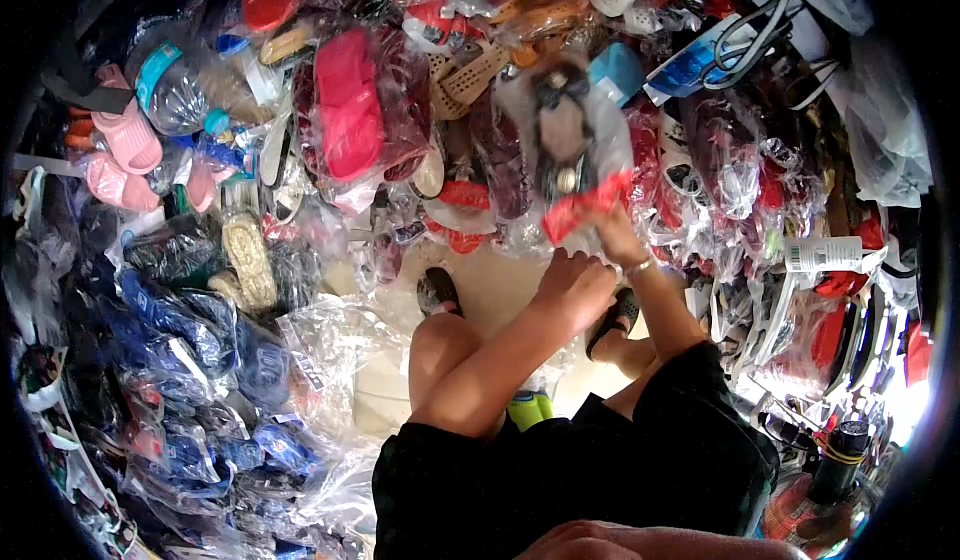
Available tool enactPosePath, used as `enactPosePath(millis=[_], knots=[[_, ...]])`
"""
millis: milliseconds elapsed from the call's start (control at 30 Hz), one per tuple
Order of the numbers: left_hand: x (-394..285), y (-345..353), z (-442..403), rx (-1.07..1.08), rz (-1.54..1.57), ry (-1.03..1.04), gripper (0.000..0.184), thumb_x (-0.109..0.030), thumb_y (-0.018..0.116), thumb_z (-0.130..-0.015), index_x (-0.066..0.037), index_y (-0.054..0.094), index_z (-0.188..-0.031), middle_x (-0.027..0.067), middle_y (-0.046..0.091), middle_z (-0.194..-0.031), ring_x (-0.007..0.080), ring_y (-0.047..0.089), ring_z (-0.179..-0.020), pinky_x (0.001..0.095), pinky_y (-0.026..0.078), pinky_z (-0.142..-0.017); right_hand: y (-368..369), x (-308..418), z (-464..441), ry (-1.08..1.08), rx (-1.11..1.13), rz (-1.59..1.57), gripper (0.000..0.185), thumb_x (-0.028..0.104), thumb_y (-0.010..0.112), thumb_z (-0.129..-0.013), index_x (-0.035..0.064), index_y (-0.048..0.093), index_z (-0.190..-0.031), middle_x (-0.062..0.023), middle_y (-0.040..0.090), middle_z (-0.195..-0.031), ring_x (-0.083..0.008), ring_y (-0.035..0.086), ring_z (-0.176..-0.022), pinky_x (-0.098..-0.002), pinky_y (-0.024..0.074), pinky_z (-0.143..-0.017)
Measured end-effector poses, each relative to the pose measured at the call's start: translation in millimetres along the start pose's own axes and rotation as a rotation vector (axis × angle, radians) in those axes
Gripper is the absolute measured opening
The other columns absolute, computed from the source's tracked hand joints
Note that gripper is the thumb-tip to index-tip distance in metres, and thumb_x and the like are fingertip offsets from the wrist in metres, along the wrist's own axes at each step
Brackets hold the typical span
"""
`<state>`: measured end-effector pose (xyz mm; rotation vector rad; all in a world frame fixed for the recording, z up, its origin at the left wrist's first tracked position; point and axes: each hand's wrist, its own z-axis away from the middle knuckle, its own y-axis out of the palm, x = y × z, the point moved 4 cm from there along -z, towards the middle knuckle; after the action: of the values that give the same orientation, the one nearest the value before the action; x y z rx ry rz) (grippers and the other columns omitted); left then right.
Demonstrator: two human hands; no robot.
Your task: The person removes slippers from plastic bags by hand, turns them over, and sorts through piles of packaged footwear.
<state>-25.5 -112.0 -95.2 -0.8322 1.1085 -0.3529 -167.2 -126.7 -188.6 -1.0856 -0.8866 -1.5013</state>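
My right hand (617,234) is closed on the red end of a clear plastic bag of dark sandals (563,130). The sandals are blurred, with pale insoles and round, shiny ornaments on the straps. My left hand (580,288) is closed just below the bag's red end (588,206); what its fingers grip is hidden. Under my arms are my bent legs and my feet in dark clogs (437,290). Ahead of the bag lie brown perforated shoes (474,76) and a bright pink pair of slippers (349,105) in plastic.
Bagged footwear is heaped all around, with blue bagged pairs (160,310) at left. A large clear bottle (180,85) lies at upper left. Pale floor (385,345) shows by my feet. A black cylinder (838,460) stands at lower right. Skin shows at the bottom edge.
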Motion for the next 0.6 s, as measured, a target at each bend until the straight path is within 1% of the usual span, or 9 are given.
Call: enactPosePath(millis=[67, 133, 233, 267, 300, 367, 433, 567, 600], knots=[[-6.1, 3.1, 2.6, -0.041, 0.023, 0.076, 0.027, -0.025, 0.06, -0.078, -0.003, 0.057, -0.095, 0.0146, 0.062, -0.088, 0.0307, 0.06, -0.086, 0.0424, 0.046, -0.079, 3.9, -45.4, 3.1, 0.078, 0.072, 0.063, 0.034, 0.009, 0.061, -0.081, -0.0013, 0.051, -0.111, -0.0118, 0.061, -0.102, -0.0178, 0.059, -0.087, -0.0314, 0.0494, -0.074], [-8.9, 8.2, 1.5, -0.114, 0.018, 0.065, 0.023, -0.023, 0.058, -0.077, -0.005, 0.059, -0.091, 0.0128, 0.062, -0.085, 0.0288, 0.06, -0.085, 0.0423, 0.044, -0.078, 17.2, -116.0, -10.3, 0.194, -0.021, -0.035, 0.027, 0.01, 0.062, -0.08, 0.0003, 0.055, -0.105, -0.0101, 0.062, -0.096, -0.0172, 0.06, -0.081, -0.0311, 0.0493, -0.074], [-5.2, -2.4, -0.2, -0.279, -0.028, 0.052, 0.014, -0.019, 0.056, -0.075, -0.009, 0.061, -0.083, 0.0092, 0.064, -0.08, 0.0251, 0.06, -0.082, 0.0421, 0.042, -0.077, 83.2, -100.3, -49.2, 0.227, 0.178, 0.198, 0.026, 0.009, 0.061, -0.081, 0.0021, 0.055, -0.105, -0.0081, 0.062, -0.09, -0.0166, 0.059, -0.076, -0.03, 0.0487, -0.069], [-6.9, -12.4, 1.2, -0.298, -0.042, 0.065, 0.021, -0.021, 0.057, -0.077, -0.008, 0.058, -0.093, 0.0109, 0.063, -0.083, 0.0268, 0.06, -0.083, 0.0419, 0.044, -0.076, 95.7, -106.7, -69.5, 0.222, 0.185, 0.194, 0.026, 0.009, 0.061, -0.081, 0.0021, 0.055, -0.105, -0.0081, 0.062, -0.09, -0.0166, 0.059, -0.076, -0.03, 0.0487, -0.069], [-6.8, -17.5, 1.5, -0.314, -0.052, 0.078, 0.029, -0.024, 0.058, -0.079, -0.008, 0.054, -0.103, 0.0126, 0.062, -0.087, 0.0286, 0.06, -0.084, 0.0418, 0.045, -0.075, 106.5, -122.7, -89.8, 0.201, 0.212, -0.003, 0.028, 0.009, 0.062, -0.081, 0.0025, 0.053, -0.106, -0.0068, 0.061, -0.089, -0.0157, 0.059, -0.075, -0.0298, 0.0483, -0.067], [-8.2, -19.9, 2.2, -0.407, -0.067, 0.09, 0.029, -0.025, 0.059, -0.078, -0.009, 0.055, -0.101, 0.0111, 0.062, -0.087, 0.027, 0.06, -0.084, 0.0411, 0.045, -0.074, 126.2, -136.3, -94.0, 0.197, 0.235, -0.2, 0.029, 0.009, 0.062, -0.081, 0.0029, 0.052, -0.107, -0.0056, 0.061, -0.089, -0.0149, 0.058, -0.074, -0.0296, 0.0479, -0.065], [-11.7, -30.3, 1.0, -0.395, -0.109, 0.077, 0.031, -0.027, 0.059, -0.077, -0.009, 0.055, -0.102, 0.0105, 0.062, -0.087, 0.026, 0.06, -0.083, 0.0408, 0.044, -0.076, 128.4, -132.5, -85.7, 0.029, -0.018, -0.058, 0.029, 0.01, 0.062, -0.081, 0.0024, 0.051, -0.107, -0.003, 0.061, -0.084, -0.0133, 0.058, -0.072, -0.0287, 0.0477, -0.061], [-11.5, -19.2, -2.6, -0.438, -0.124, 0.095, 0.031, -0.027, 0.06, -0.077, -0.009, 0.055, -0.102, 0.0103, 0.062, -0.088, 0.0254, 0.06, -0.084, 0.0405, 0.043, -0.077, 104.5, -198.6, -85.5, 0.169, -0.066, -0.375, 0.026, 0.012, 0.061, -0.083, 0.0033, 0.052, -0.106, -0.005, 0.06, -0.089, -0.0142, 0.058, -0.073, -0.028, 0.049, -0.061], [-10.8, -18.0, -1.5, -0.443, -0.091, 0.103, 0.031, -0.027, 0.06, -0.077, -0.01, 0.055, -0.102, 0.0108, 0.062, -0.09, 0.0253, 0.06, -0.086, 0.0404, 0.043, -0.078, 106.1, -182.5, -73.9, 0.17, -0.067, -0.379, 0.026, 0.012, 0.061, -0.083, 0.0033, 0.052, -0.106, -0.005, 0.06, -0.089, -0.0142, 0.058, -0.073, -0.028, 0.049, -0.061]])
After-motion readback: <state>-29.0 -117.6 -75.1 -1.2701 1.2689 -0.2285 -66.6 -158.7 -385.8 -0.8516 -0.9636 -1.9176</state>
